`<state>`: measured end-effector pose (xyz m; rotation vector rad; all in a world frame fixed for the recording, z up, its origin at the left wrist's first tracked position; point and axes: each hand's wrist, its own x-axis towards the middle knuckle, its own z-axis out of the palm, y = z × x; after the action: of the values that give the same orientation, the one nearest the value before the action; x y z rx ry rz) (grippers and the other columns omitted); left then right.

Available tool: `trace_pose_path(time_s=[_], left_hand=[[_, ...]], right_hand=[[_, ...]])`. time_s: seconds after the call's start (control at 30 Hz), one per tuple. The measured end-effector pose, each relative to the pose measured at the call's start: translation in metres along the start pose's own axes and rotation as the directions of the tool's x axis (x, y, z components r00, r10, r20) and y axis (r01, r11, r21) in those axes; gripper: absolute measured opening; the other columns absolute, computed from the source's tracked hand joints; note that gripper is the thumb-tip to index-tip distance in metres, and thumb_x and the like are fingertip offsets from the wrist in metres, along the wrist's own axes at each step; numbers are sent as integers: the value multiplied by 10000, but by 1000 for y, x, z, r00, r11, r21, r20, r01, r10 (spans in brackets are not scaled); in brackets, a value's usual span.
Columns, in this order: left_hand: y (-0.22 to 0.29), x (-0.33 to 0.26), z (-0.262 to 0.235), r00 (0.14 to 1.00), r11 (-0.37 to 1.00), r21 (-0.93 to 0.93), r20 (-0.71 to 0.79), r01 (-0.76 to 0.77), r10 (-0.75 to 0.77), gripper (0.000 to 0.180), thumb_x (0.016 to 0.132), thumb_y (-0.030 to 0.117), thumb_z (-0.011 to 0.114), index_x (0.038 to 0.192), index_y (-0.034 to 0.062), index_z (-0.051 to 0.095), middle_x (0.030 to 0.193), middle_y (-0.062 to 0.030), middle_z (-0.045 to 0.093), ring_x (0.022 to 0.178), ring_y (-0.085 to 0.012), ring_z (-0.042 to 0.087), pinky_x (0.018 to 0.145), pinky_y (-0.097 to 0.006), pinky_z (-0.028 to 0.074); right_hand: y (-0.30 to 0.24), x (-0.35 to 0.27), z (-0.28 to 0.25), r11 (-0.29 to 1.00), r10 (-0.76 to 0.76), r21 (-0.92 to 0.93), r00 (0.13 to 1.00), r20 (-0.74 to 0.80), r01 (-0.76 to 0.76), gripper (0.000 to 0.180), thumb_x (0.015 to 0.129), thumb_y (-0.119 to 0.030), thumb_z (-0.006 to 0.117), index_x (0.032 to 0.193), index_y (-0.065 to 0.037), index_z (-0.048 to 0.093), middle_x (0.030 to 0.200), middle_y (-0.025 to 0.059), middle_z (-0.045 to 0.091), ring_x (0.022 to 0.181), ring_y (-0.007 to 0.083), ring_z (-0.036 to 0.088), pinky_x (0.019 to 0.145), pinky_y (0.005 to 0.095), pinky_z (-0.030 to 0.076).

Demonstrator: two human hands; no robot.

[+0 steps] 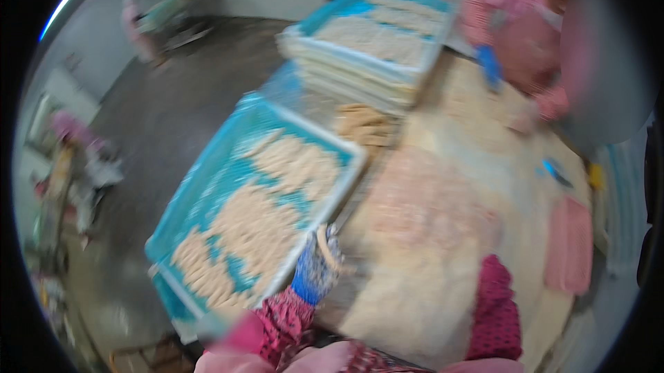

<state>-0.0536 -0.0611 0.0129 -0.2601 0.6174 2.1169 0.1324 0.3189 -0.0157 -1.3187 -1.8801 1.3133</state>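
Pale strips (256, 221) lay grouped in a blue-lined tray (200, 189). At its right rim I saw the gloved left hand (317, 269), fingers curled around one curved strip (331, 252). Pinkish heap (422, 200) on bench (387, 304); right hand (490, 226) beside it, blurred, finger opening and hold I couldn't tell. Pink tub (569, 245) farthest right.
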Motion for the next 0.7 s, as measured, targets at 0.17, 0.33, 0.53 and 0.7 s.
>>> trace_pose_path(time_s=[0.17,0.33,0.53,0.7], left_hand=[[219,-58,-75,698,598,519,-1,-611,716,512,915,569,375,1167,133,469,976,-30,525,832,-166,522,740,-395,477],[318,-95,-156,209,218,960,-253,178,945,533,912,499,417,1224,69,454,1053,-71,517,921,-192,477,826,-374,410],[253,-62,-128,552,244,933,-61,-264,832,515,957,361,386,1340,16,385,1292,-135,464,1199,-256,414,1024,-381,296],[118,-34,-8,808,5,948,270,-319,524,437,948,289,425,1285,16,471,1256,-148,511,1183,-264,466,1016,-374,330]], right_hand=[[32,16,-17,875,-236,-464,959,-158,139,185,715,-84,675,842,-79,540,710,7,527,640,133,515,597,281,452],[51,33,-45,995,-56,66,978,-200,71,185,719,-85,681,823,-48,533,719,9,517,647,122,490,602,272,437],[-48,-84,-10,866,-468,-186,884,24,464,26,820,-61,550,840,-72,562,760,4,512,746,134,497,699,297,427],[-9,-202,-4,769,-441,-145,681,585,623,305,836,-169,622,1081,-12,530,1019,130,589,967,244,568,857,345,447]])
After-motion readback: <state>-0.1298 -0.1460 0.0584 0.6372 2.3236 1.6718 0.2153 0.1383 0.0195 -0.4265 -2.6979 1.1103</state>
